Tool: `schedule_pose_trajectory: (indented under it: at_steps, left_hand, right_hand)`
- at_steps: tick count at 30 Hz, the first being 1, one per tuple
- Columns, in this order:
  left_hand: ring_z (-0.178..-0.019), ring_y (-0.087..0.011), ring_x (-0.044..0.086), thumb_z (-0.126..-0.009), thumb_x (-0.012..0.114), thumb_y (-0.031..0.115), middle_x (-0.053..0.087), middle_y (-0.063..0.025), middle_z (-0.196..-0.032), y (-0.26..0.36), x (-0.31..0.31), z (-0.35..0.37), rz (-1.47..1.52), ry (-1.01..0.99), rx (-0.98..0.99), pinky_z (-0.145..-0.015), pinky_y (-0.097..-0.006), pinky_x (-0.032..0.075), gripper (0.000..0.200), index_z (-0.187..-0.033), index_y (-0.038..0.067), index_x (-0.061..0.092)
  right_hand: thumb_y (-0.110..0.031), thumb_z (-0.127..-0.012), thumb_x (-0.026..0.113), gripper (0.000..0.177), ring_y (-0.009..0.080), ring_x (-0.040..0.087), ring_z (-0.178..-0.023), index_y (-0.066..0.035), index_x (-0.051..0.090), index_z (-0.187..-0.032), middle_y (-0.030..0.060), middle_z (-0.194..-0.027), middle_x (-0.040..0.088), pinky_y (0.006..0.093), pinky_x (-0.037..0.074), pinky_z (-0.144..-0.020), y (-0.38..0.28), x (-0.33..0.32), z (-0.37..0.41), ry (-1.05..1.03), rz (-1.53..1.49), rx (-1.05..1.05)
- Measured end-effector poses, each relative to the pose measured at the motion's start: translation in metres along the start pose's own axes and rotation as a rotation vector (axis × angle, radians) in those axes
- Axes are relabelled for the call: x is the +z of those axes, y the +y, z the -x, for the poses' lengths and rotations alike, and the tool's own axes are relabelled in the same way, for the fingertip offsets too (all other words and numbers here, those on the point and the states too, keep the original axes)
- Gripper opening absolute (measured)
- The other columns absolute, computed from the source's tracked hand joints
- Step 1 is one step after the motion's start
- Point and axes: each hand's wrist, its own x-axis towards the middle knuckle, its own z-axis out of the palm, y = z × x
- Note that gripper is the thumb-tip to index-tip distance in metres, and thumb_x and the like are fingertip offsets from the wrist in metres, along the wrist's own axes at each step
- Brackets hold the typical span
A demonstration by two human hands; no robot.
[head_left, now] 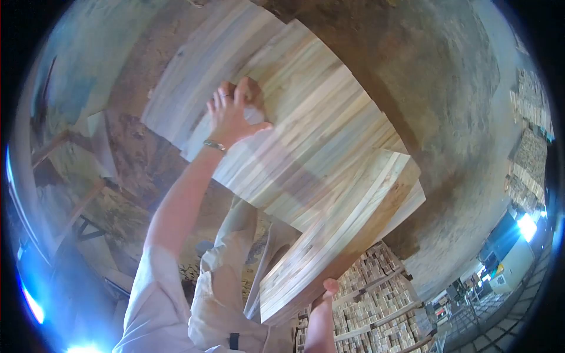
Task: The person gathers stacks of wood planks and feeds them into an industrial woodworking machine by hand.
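My left hand (231, 117) reaches over the wide layer of pale wooden boards (312, 112), its fingers spread and a bracelet at the wrist. Beside the fingertips is a small brown patch or object that I cannot make out. At the lower right, my right hand (331, 287) is at the underside of a stack of long pale strips (335, 235), which lies tilted against the near edge of the boards. Only its thumb shows clearly; the other fingers are hidden behind the wood.
Stacked short wood blocks (371, 294) stand at the lower right, with straps or slats across them. More wood piles (529, 153) are at the far right. Wooden framing (70, 147) stands at the left. Brown, dusty floor (453, 117) surrounds the boards.
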Motion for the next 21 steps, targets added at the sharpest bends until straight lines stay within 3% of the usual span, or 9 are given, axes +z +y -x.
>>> schedule_pose_trajectory:
  at_steps: [3, 5, 7, 9, 15, 19, 21]
  left_hand:
    - [-0.142, -0.0504, 0.021, -0.059, 0.076, 0.08, 0.019, -0.031, -0.156, 0.009, -0.008, 0.011, -0.019, 0.083, 0.018, -0.112, -0.0692, 0.014, 0.134, -0.158, 0.016, 0.012]
    - [-0.147, -0.048, 0.013, -0.058, 0.078, 0.077, 0.012, -0.0304, -0.159, 0.045, -0.054, 0.05, 0.185, -0.057, 0.036, -0.116, -0.0664, 0.012, 0.138, -0.158, 0.011, 0.009]
    - [-0.149, -0.045, 0.009, -0.059, 0.08, 0.074, 0.009, -0.0312, -0.159, 0.055, -0.089, 0.092, 0.932, -0.696, 0.176, -0.12, -0.0603, 0.013, 0.141, -0.157, 0.007, 0.005]
    - [-0.149, -0.0428, 0.012, -0.058, 0.084, 0.068, 0.011, -0.0313, -0.159, 0.065, -0.092, 0.131, 1.294, -0.86, 0.249, -0.122, -0.0548, 0.017, 0.143, -0.156, 0.004, 0.003]
    - [-0.143, -0.0431, 0.029, -0.049, 0.09, 0.062, 0.024, -0.0287, -0.155, 0.006, -0.128, 0.098, 1.26, -0.359, 0.193, -0.117, -0.0502, 0.031, 0.148, -0.155, 0.002, 0.008]
    - [-0.131, -0.0413, 0.041, -0.046, 0.088, 0.064, 0.039, -0.025, -0.139, -0.063, -0.14, 0.058, 0.778, -0.011, 0.082, -0.113, -0.052, 0.035, 0.14, -0.154, 0.006, 0.019]
    - [-0.135, -0.0476, 0.034, -0.049, 0.088, 0.051, 0.038, -0.0298, -0.14, -0.095, -0.135, 0.036, 0.523, 0.162, 0.023, -0.112, -0.0611, 0.03, 0.128, -0.154, 0.018, 0.023]
  right_hand:
    - [-0.056, -0.082, 0.07, 0.089, 0.0287, 0.052, -0.123, 0.002, 0.041, -0.144, 0.0174, -0.136, 0.053, 0.0425, 0.044, -0.102, -0.013, 0.027, -0.017, -0.08, 0.065, -0.018]
    - [-0.057, -0.082, 0.069, 0.09, 0.0288, 0.052, -0.124, 0.002, 0.041, -0.144, 0.0178, -0.137, 0.052, 0.0426, 0.043, -0.103, -0.02, 0.05, -0.032, -0.138, 0.123, -0.037]
    - [-0.058, -0.082, 0.069, 0.09, 0.0288, 0.051, -0.124, 0.002, 0.041, -0.144, 0.0182, -0.137, 0.052, 0.0426, 0.043, -0.103, -0.022, 0.073, -0.044, -0.188, 0.19, -0.055]
    - [-0.058, -0.083, 0.069, 0.091, 0.0289, 0.051, -0.125, 0.002, 0.041, -0.144, 0.0185, -0.138, 0.052, 0.0426, 0.042, -0.104, -0.017, 0.102, -0.061, -0.246, 0.278, -0.09]
    - [-0.06, -0.083, 0.069, 0.092, 0.0291, 0.05, -0.126, 0.003, 0.041, -0.145, 0.0197, -0.139, 0.051, 0.0427, 0.041, -0.105, 0.017, 0.217, -0.125, -0.528, 0.741, -0.308]
    - [-0.061, -0.084, 0.069, 0.093, 0.0292, 0.05, -0.127, 0.003, 0.041, -0.145, 0.0205, -0.14, 0.051, 0.0427, 0.041, -0.106, 0.006, 0.292, -0.174, -0.884, 1.166, -0.498]
    - [-0.061, -0.083, 0.07, 0.091, 0.0282, 0.052, -0.124, 0.003, 0.044, -0.143, 0.0205, -0.137, 0.053, 0.0425, 0.042, -0.104, -0.003, 0.304, -0.196, -0.837, 1.207, -0.176]
